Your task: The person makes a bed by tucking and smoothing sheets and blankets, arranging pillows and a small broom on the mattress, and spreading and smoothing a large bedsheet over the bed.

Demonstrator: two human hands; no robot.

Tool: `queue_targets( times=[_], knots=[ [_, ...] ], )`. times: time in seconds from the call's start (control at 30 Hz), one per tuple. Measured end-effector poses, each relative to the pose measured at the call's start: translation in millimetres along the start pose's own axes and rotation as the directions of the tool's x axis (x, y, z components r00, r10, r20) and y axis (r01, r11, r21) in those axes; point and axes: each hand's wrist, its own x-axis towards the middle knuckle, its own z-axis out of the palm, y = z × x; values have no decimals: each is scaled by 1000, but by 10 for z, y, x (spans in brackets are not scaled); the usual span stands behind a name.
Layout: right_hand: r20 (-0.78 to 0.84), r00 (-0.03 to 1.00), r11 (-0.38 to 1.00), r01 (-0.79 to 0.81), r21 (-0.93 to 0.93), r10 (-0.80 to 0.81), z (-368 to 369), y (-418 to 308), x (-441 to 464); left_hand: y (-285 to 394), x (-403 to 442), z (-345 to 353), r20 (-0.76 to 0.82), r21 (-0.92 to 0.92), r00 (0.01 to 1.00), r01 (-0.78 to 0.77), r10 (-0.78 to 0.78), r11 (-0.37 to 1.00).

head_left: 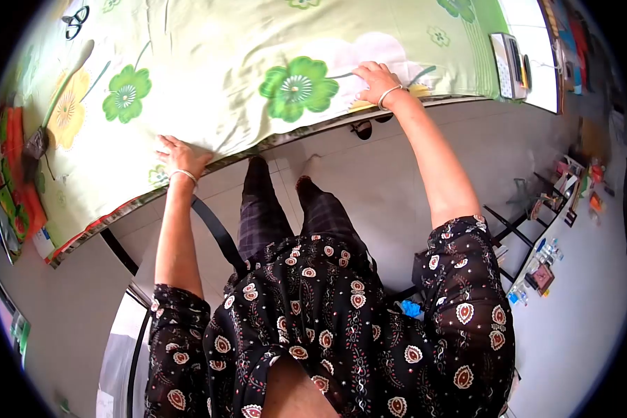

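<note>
Head view: left hand [183,156] resting palm down on floral cloth [216,76] at near edge, fingers and thumb apart; right hand [380,82] lying farther right on same cloth, fingers stretching left, thumb apart. Cloth spreading across far half of scene, near edge running left to right, left end sitting nearer; far side passing out of view, long axis not showing.

Bright o/all; cloth [209,76] near blown-out mid-L, floor [380,167] dimmer under its front edge. Heavy fisheye: that edge bows, clutter [596,173] past cloth's R corner smeary, black vignette.
</note>
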Motion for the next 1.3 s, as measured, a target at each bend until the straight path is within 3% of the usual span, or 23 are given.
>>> queue_targets(
  times=[0.1,0.23,0.37,0.47,0.57,0.67,0.7,0.73,0.77,0.83,0.87,0.93,1.1,1.3],
  knots=[
    [34,999,999,25,-34,-24,37,206,-111,14,69,56,-33,35,999,-21,22,999],
    [-11,994,992,114,55,-113,85,385,-41,14,89,77,-20,32,999,-32,32,999],
    [-33,999,1000,0,-17,-1,1,542,18,-69,147,167,-11,-9,1000,-21,21,1000],
    [-37,999,998,38,44,-37,-1,729,17,-36,132,97,-1,-19,1000,8,-8,1000],
    [0,999,999,42,-27,-42,-63,677,-32,-11,138,106,-36,-4,999,1,-2,1000],
    [7,999,999,49,-18,-49,-113,705,-8,149,250,139,21,25,996,91,-92,996],
    [7,999,999,53,-7,-53,-96,720,-24,374,70,-76,14,-53,1000,2,-1,999],
    [5,998,998,59,-14,-59,-82,724,-27,471,56,27,-205,-106,974,-117,93,987],
    [-2,998,998,64,-23,-64,-73,738,-23,637,63,138,-148,-222,986,-105,73,969],
    [-12,997,996,78,-42,-79,-81,769,-21,1264,-101,151,-171,-192,977,-157,125,969],
    [-5,995,995,96,-40,-97,-97,789,8,1619,-242,-13,-69,-122,990,-131,124,984],
    [21,990,990,139,-38,-138,-97,851,34,1930,-379,-39,-72,-114,996,-60,52,992],
    [-17,954,954,297,-41,-298,-121,981,65,2060,-330,-51,-11,-39,999,52,-52,998],
    [12,952,951,307,-43,-307,-119,1023,55,2072,-309,-32,-12,-28,996,93,-93,995]
  ],
)
